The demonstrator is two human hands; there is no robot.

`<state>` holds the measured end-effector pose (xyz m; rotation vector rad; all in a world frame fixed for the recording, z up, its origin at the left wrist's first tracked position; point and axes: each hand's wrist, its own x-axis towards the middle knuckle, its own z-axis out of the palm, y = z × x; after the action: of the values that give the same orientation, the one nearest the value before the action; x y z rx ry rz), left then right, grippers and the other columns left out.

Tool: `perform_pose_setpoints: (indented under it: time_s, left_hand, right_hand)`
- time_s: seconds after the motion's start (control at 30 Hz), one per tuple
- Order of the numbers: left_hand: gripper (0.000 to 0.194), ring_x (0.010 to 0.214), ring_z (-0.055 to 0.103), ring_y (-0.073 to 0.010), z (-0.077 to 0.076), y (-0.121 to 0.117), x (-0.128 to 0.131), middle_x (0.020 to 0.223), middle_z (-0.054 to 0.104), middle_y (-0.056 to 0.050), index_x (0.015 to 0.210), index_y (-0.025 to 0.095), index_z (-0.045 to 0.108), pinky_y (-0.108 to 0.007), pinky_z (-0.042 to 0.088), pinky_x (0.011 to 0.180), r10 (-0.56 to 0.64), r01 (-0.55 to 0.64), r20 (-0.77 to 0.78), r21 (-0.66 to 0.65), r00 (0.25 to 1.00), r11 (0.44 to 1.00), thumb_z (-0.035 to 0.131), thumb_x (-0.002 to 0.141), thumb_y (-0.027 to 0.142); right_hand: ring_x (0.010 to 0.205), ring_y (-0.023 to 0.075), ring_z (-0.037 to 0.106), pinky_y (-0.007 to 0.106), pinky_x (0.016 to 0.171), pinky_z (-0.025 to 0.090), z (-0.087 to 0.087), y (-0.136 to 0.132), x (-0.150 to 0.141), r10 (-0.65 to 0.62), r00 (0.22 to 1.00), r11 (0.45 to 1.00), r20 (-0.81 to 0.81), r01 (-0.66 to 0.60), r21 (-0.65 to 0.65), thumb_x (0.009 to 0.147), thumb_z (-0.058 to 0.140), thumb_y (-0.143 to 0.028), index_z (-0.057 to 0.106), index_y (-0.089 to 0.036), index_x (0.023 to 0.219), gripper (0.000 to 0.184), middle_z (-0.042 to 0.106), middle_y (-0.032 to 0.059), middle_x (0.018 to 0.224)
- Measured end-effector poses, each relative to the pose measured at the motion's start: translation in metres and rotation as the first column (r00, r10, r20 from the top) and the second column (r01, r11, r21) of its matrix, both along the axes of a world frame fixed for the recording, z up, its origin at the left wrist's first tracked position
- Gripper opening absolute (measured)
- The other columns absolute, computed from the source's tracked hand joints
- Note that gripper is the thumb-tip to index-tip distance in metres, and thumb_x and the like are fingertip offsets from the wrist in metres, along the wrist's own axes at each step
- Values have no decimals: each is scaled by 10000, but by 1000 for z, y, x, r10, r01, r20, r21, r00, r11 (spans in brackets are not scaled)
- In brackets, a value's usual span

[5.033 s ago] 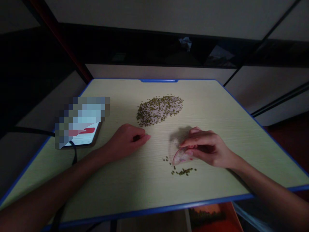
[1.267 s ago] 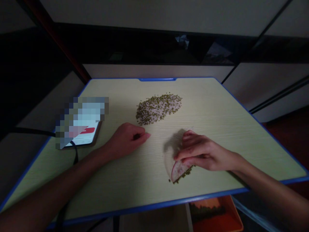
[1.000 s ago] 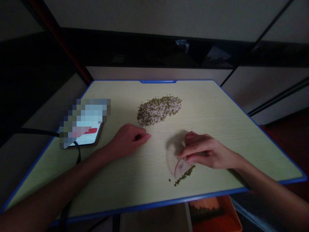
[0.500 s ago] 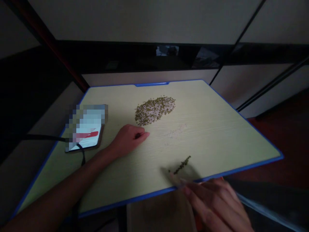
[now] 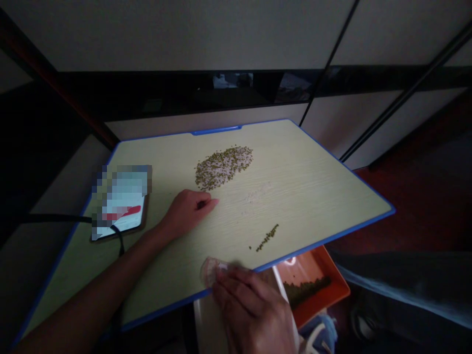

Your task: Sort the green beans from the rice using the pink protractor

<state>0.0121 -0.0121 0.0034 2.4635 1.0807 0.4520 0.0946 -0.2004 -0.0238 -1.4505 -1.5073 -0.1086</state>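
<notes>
On the board table (image 5: 313, 196) lies a mixed pile of green beans and white grains (image 5: 223, 167). Just in front of it rests my left hand (image 5: 188, 211), fingers curled into a loose fist; its inside is dark, so anything held is hidden. My right hand (image 5: 254, 305), at the near edge, pinches a small clear plastic piece (image 5: 209, 271), possibly a cup or scoop, low over the tabletop. Right of that piece runs a short row of green beans (image 5: 267, 238). A thin scatter of white grains (image 5: 258, 192) lies between row and pile.
A phone (image 5: 127, 206) with a lit screen and a black cable (image 5: 55, 218) occupy the left side. Below the near edge are an orange tray (image 5: 337, 282) with green beans and a white container (image 5: 208, 319), partly covered by my right hand. Cabinet fronts stand behind the table.
My right hand has moved left along the near edge with the clear piece, uncovering the bean row and the orange tray. The view has shifted right; my left hand stays in place.
</notes>
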Motion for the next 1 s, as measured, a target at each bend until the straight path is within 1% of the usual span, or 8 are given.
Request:
perform_pose_setpoints:
  time_s: [0.07,0.13,0.3,0.53,0.63,0.7,0.87,1.0]
  left_hand:
    - [378,452,295,-68,0,0,0,434,272,50,445,163,339,-214,202,469,2,-2,-5,-2,1000,1000,413,764,349]
    - [379,449,293,-66,1,0,0,436,271,51,444,166,319,-213,201,468,2,-2,-2,-5,1000,1000,415,764,345]
    - [381,453,296,-68,1,0,0,439,278,49,443,164,331,-217,202,470,4,-4,-6,-16,1000,1000,416,768,344]
    - [376,456,307,-72,2,0,0,438,289,47,448,160,360,-221,213,480,10,-10,-36,-21,999,1000,407,769,351]
    - [380,457,315,-73,2,1,0,441,307,44,449,160,362,-222,214,481,14,-15,-39,-24,999,1000,404,771,357]
    - [385,456,316,-72,1,1,-1,441,308,44,447,159,362,-222,215,481,14,-15,-39,-25,999,1000,401,773,361]
    - [387,457,319,-74,2,0,0,443,305,44,445,159,367,-222,217,483,24,-26,-44,-37,999,999,404,770,366]
    - [383,451,317,-76,3,0,0,441,296,46,444,163,365,-219,218,475,26,-28,-34,-53,999,998,411,761,373]
  right_hand:
    - [783,146,681,232,681,558,-3,0,-2,-26,998,1000,-50,26,-2,922,352,-239,724,-218,846,381,746,-11,808]
    - [786,151,684,232,665,562,-5,0,1,-39,998,999,-56,38,-21,922,345,-241,722,-218,889,379,745,-10,832]
    - [788,164,686,228,626,565,-2,-1,17,-91,996,988,-7,89,-126,906,378,-224,716,-233,940,340,742,-12,865]
    - [779,174,689,230,570,557,6,-5,42,-134,985,960,105,156,-234,861,439,-155,697,-241,1004,307,736,3,902]
    - [782,169,692,214,576,555,9,-6,57,-116,973,955,200,164,-245,825,519,-147,696,-231,1007,268,733,23,924]
    - [768,172,694,219,567,556,10,-7,66,-142,960,951,241,200,-236,815,526,-137,704,-226,983,260,735,32,907]
    - [764,187,697,248,543,564,11,-7,78,-161,955,939,250,226,-259,809,543,-167,699,-218,990,244,737,30,890]
    - [722,201,700,271,505,557,11,-7,84,-203,947,934,250,263,-240,816,527,-180,707,-207,968,237,739,45,857]
